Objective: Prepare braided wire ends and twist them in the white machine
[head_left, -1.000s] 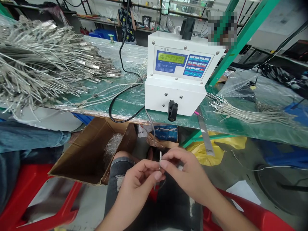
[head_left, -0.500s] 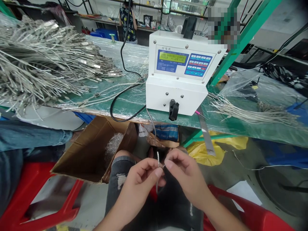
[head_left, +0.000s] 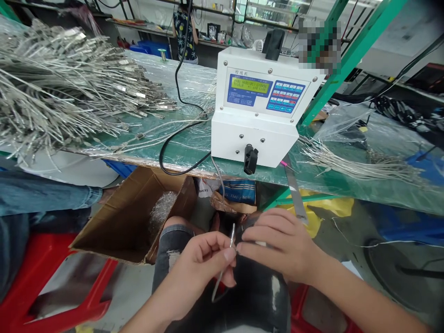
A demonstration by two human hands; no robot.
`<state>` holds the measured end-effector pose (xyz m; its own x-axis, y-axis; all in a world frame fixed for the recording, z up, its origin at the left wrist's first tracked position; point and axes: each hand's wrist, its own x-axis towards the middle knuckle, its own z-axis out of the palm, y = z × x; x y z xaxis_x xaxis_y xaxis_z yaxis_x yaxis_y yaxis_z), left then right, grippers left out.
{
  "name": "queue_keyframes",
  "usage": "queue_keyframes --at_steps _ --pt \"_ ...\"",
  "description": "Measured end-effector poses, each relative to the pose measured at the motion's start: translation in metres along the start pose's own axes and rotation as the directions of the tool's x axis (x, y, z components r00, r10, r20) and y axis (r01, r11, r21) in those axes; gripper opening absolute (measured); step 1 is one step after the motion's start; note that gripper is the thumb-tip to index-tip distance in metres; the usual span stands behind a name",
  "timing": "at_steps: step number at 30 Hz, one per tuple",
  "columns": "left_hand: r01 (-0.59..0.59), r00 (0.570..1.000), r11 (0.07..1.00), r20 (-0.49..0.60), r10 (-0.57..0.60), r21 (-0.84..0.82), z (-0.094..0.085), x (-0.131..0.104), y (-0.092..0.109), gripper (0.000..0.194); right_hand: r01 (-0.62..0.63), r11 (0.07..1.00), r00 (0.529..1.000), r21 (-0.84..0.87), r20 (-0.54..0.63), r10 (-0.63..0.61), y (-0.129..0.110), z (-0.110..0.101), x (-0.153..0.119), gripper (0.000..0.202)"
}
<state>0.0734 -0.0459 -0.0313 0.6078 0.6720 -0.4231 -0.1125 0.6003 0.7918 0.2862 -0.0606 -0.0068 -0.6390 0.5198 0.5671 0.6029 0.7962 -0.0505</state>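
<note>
Above my lap, my left hand [head_left: 208,259] pinches a thin grey cable [head_left: 217,287] between thumb and forefinger. The cable's pale tip points up, and its lower part curves down below my fingers. Beside it is my right hand [head_left: 280,245], back of the hand up, its fingertips close to the cable at my left fingertips. Whether the right fingertips grip a strand is too small to tell. Beyond my hands, a white machine [head_left: 255,134] with a display, a keypad and a black clamp [head_left: 250,159] stands on the green table.
A large cable pile [head_left: 79,88] covers the table's left side. More cables [head_left: 360,162] lie at the right, beside a steel ruler [head_left: 294,192]. A cardboard box [head_left: 121,222] stands below left, near another person's leg [head_left: 45,194]. Green posts rise behind the machine.
My right hand has turned palm down and its fingers have extended. The cable's tip has shifted slightly right, and its lower part now bends out to the left.
</note>
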Motion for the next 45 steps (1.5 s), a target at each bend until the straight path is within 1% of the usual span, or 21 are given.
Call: queue_keyframes --at_steps 4,6,8,10,14,17,19,22,23,25,28,30,32,33,37,40,42,43,45 --pt "-0.010 1.000 1.000 -0.015 0.010 0.013 -0.001 -0.005 0.000 0.027 -0.012 1.000 0.999 0.025 0.044 0.011 0.001 0.001 0.001 0.015" --pt "-0.029 0.999 0.999 -0.037 0.031 0.046 -0.002 -0.007 -0.001 0.024 -0.038 0.999 0.997 0.022 0.068 0.036 0.001 0.003 0.000 0.012" --pt "-0.051 0.996 0.994 -0.065 0.058 0.098 -0.002 -0.009 -0.001 0.022 -0.082 0.996 0.993 0.032 0.083 0.079 0.001 0.005 -0.001 0.009" --pt "-0.082 0.991 0.983 -0.088 0.098 0.162 -0.001 -0.009 -0.002 0.019 -0.145 0.987 0.985 0.073 0.102 0.137 0.001 0.006 -0.001 0.011" --pt "-0.159 0.977 0.943 -0.090 0.193 0.293 0.000 -0.009 -0.004 0.013 -0.274 0.948 0.953 0.162 0.179 0.245 -0.002 0.006 0.000 0.017" --pt "-0.201 0.967 0.901 -0.071 0.246 0.385 0.000 -0.009 -0.005 0.011 -0.363 0.910 0.916 0.203 0.257 0.308 -0.005 0.003 0.001 0.024" --pt "-0.204 0.965 0.888 -0.065 0.252 0.412 0.000 -0.008 -0.006 0.011 -0.416 0.885 0.889 0.209 0.299 0.347 -0.007 0.001 0.000 0.028" --pt "-0.180 0.971 0.909 -0.082 0.226 0.375 0.003 -0.007 -0.006 0.011 -0.460 0.866 0.865 0.194 0.319 0.388 -0.008 -0.001 -0.002 0.033" --pt "-0.170 0.973 0.922 -0.087 0.213 0.346 0.004 -0.007 -0.006 0.010 -0.457 0.867 0.868 0.196 0.311 0.387 -0.008 -0.001 -0.003 0.034" --pt "-0.156 0.978 0.948 -0.087 0.187 0.279 0.005 -0.005 -0.005 0.011 -0.413 0.887 0.896 0.206 0.266 0.355 -0.006 -0.001 -0.006 0.032" --pt "-0.124 0.988 0.974 -0.069 0.139 0.189 0.004 -0.004 -0.003 0.016 -0.280 0.943 0.955 0.180 0.156 0.253 -0.003 0.000 -0.009 0.027" --pt "-0.086 0.994 0.986 -0.054 0.095 0.144 0.003 -0.003 -0.002 0.021 -0.198 0.972 0.977 0.129 0.104 0.185 -0.001 0.000 -0.010 0.022" --pt "-0.057 0.998 0.993 -0.028 0.061 0.107 0.002 -0.003 -0.001 0.024 -0.135 0.986 0.989 0.097 0.077 0.128 0.000 0.000 -0.010 0.010" --pt "-0.049 0.999 0.995 -0.011 0.050 0.087 0.002 -0.002 -0.002 0.024 -0.111 0.989 0.992 0.093 0.070 0.104 0.000 0.000 -0.010 0.008" --pt "-0.025 0.998 1.000 0.058 0.025 0.000 0.001 -0.002 -0.003 0.024 -0.052 0.993 0.998 0.103 0.049 0.047 0.001 0.000 -0.007 0.015" --pt "-0.004 0.995 0.999 0.100 0.009 -0.044 0.001 -0.003 -0.004 0.024 -0.060 0.993 0.998 0.105 0.027 0.058 0.002 0.000 -0.005 0.013" --pt "-0.009 0.996 1.000 0.092 0.011 -0.027 0.001 -0.004 -0.004 0.024 -0.108 0.984 0.994 0.142 0.041 0.103 0.001 0.000 -0.003 0.012" --pt "-0.026 0.997 1.000 0.077 0.026 0.007 0.002 -0.004 -0.004 0.023 -0.150 0.973 0.988 0.175 0.066 0.140 0.000 -0.001 -0.003 0.014" --pt "-0.087 0.996 0.989 0.040 0.083 0.121 0.002 -0.004 -0.004 0.018 -0.270 0.927 0.958 0.259 0.168 0.232 -0.001 -0.002 -0.002 0.018"
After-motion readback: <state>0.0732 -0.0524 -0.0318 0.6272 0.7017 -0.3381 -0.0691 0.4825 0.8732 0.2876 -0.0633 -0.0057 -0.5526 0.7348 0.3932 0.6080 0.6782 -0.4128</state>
